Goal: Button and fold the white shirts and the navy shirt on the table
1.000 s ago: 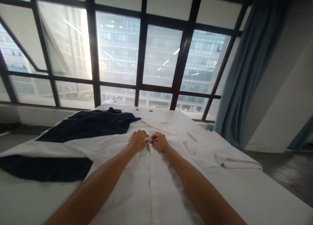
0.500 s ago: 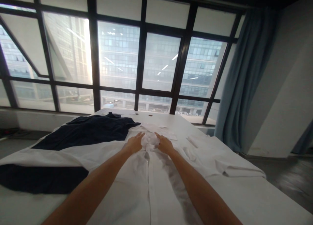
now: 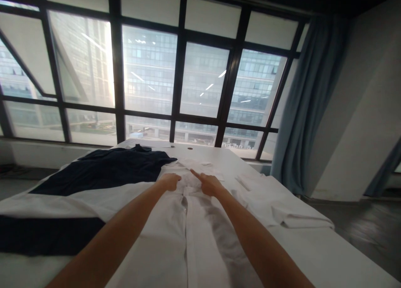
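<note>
A white button-front shirt (image 3: 166, 233) lies spread on the table, its placket running straight toward me and its collar at the far end. At the left side of the collar, my left hand (image 3: 169, 182) is closed with the cloth pinched in its fingers. On the collar's other side my right hand (image 3: 210, 185) grips the fabric with curled fingers, while its index finger stretches out over the collar. A long white sleeve reaches off to the left, across a dark navy garment (image 3: 115, 169).
Folded white clothing (image 3: 300, 213) rests on the right of the white table (image 3: 338, 254). Beyond the far table edge stand black-framed windows (image 3: 150, 71). A blue-grey curtain (image 3: 300, 112) hangs at the right, beside a pale wall.
My hands have moved slightly toward me along with the collar, which looks flatter. My right index finger now sticks out. The view has shifted a little to the right.
</note>
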{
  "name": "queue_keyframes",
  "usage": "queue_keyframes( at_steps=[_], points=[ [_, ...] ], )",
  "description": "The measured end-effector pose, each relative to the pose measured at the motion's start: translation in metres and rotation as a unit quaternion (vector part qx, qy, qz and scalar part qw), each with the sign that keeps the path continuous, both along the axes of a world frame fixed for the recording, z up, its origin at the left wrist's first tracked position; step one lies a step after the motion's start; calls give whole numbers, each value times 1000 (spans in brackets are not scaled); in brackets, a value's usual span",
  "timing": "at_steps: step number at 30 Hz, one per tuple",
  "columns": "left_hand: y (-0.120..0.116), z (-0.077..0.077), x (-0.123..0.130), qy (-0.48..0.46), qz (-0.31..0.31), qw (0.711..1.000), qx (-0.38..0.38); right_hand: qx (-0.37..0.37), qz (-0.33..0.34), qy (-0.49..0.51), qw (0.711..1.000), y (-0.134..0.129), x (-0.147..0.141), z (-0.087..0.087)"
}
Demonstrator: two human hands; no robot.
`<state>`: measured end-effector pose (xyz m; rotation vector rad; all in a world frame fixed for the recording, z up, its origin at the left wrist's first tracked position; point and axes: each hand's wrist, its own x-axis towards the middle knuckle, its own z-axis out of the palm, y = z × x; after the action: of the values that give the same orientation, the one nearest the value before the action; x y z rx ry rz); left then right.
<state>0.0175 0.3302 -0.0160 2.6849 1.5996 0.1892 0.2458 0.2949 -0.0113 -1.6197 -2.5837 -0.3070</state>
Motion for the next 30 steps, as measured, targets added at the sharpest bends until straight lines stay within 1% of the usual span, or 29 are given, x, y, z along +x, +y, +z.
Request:
queue_keyframes(
  at_steps=[2,3,4,6,8,10,11,13,15,18,20,23,24,26,28,30],
  points=[
    [-5,4,0,-7,16,999,29,-2,23,-40,999,-4,0,2],
    [-8,6,0,-12,27,999,45,-3,24,-50,998,-5,-1,2],
    [-12,7,-2,-22,42,997,65,3,11,-50,999,-5,0,2],
    [-20,9,-8,-60,83,989,108,37,-51,-19,998,-6,0,-1],
    [-27,8,-15,-118,127,975,137,82,-130,36,987,-8,0,-3],
    [-32,3,-19,-186,148,961,139,107,-181,78,975,-12,-1,-4],
    [-34,0,-20,-218,142,957,128,104,-188,85,973,-15,-2,-3],
    [-35,-8,-19,-285,117,946,98,86,-179,86,976,-21,-7,0],
    [-36,-15,-16,-346,99,930,69,82,-153,95,980,-27,-14,4],
    [-37,-22,-13,-425,112,897,41,134,-116,141,974,-38,-31,8],
    [-39,-27,-13,-464,117,877,49,182,-88,172,964,-44,-43,5],
    [-37,-35,-15,-528,86,842,75,218,-51,212,951,-49,-55,-5],
    [-36,-38,-16,-555,66,827,68,216,-46,232,947,-49,-56,-8],
    [-33,-42,-18,-601,30,798,27,193,-45,285,938,-45,-53,-15],
    [-31,-43,-21,-627,15,778,-36,156,-54,353,921,-37,-47,-20],
    [-31,-40,-24,-637,16,762,-114,115,-67,410,902,-28,-38,-22]
  ],
)
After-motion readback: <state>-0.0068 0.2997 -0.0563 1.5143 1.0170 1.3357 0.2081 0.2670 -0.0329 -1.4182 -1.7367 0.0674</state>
